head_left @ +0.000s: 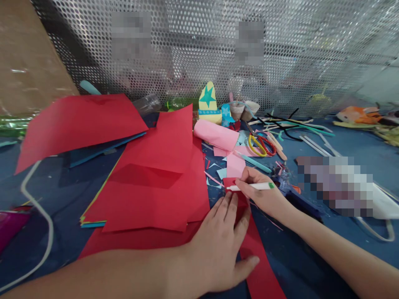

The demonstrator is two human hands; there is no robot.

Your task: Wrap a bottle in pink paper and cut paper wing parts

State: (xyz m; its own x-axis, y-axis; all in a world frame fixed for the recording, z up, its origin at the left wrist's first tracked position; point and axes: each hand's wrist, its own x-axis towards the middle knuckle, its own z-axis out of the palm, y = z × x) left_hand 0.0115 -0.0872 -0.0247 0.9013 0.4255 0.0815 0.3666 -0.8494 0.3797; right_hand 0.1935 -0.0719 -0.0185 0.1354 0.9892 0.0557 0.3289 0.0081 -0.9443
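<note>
My right hand (260,189) pinches a white marker (254,187) that has a green end. Its tip points left onto a small red piece of paper (230,182). My left hand (220,238) lies flat with fingers spread, its fingertips pressing on red paper just below the marker tip. A long red paper strip (263,265) runs from under that hand toward the lower right. Left of my hands several red sheets (156,195) overlap, with yellow and blue edges peeking out underneath. How the paper under my left palm lies is hidden.
Behind my hands lie a pink paper roll (216,135), scissors (262,145) with yellow and red handles, and paper scraps. A dark blue hot glue gun (296,197) rests to the right. Pipe cleaners (289,124) lie near the perforated metal panel (199,50). A white cord (46,216) crosses the left.
</note>
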